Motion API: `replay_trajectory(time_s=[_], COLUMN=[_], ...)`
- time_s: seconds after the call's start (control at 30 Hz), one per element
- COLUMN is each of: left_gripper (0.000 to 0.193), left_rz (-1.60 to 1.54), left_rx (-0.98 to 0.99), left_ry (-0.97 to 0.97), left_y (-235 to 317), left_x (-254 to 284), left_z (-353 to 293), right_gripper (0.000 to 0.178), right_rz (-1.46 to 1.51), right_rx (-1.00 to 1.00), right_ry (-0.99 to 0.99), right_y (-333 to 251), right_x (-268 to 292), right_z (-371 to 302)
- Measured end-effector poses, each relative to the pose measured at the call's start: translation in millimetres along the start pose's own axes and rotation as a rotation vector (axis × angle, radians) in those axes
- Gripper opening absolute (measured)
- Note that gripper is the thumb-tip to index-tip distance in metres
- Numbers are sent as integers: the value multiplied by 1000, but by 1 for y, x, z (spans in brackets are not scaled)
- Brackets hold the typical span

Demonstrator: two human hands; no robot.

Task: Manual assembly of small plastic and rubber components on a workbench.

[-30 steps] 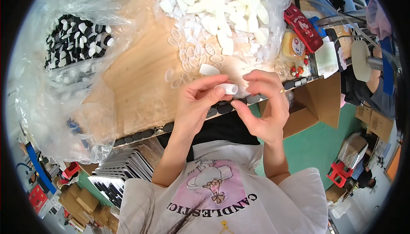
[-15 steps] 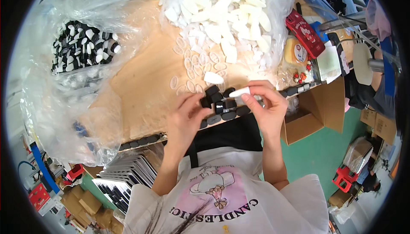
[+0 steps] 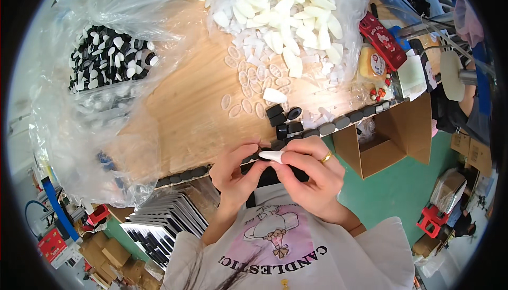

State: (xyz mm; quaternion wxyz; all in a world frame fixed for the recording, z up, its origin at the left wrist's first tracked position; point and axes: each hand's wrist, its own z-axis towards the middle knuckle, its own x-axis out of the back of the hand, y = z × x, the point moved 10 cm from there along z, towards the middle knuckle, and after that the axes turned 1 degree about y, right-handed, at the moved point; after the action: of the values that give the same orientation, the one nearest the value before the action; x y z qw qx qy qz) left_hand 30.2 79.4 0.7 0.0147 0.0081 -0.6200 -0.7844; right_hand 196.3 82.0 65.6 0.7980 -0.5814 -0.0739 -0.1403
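My right hand (image 3: 313, 176), with a ring on one finger, pinches a white pointed-oval piece (image 3: 271, 156). My left hand (image 3: 234, 172) is closed, its fingertips at a small black part (image 3: 261, 155) that is mostly hidden. The white piece meets the black part between both hands, close to the table's front edge. Beyond them on the wood lie several black blocks (image 3: 275, 114), a black oval cap (image 3: 294, 113) and a loose white oval piece (image 3: 274, 95). Clear oval rings (image 3: 247, 106) are scattered just past these.
A clear plastic bag (image 3: 225, 4) spills white oval pieces (image 3: 296, 10) at the back. Another bag at left holds black and white parts (image 3: 108, 57). Dark oval pads (image 3: 327, 128) line the front edge. At right are a red case (image 3: 383, 41) and an open cardboard box (image 3: 389, 150).
Both hands have drawn back toward me and come together. My right hand has brought the white piece to the black part, and my left hand has left the black blocks.
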Motion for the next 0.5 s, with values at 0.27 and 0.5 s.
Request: replay_trajectory(time_s=[0.27,0.5], left_gripper=[36,31], left_rz=[153,152], left_rx=[-162,69], left_ry=[11,-85], left_y=[23,19], left_x=[-4,-18], left_z=[1,9], right_gripper=[21,20], right_rz=[-77,63], right_rx=[29,-207], right_ry=[30,176], right_y=[-6,28], right_x=[-5,10], right_z=[-5,-17])
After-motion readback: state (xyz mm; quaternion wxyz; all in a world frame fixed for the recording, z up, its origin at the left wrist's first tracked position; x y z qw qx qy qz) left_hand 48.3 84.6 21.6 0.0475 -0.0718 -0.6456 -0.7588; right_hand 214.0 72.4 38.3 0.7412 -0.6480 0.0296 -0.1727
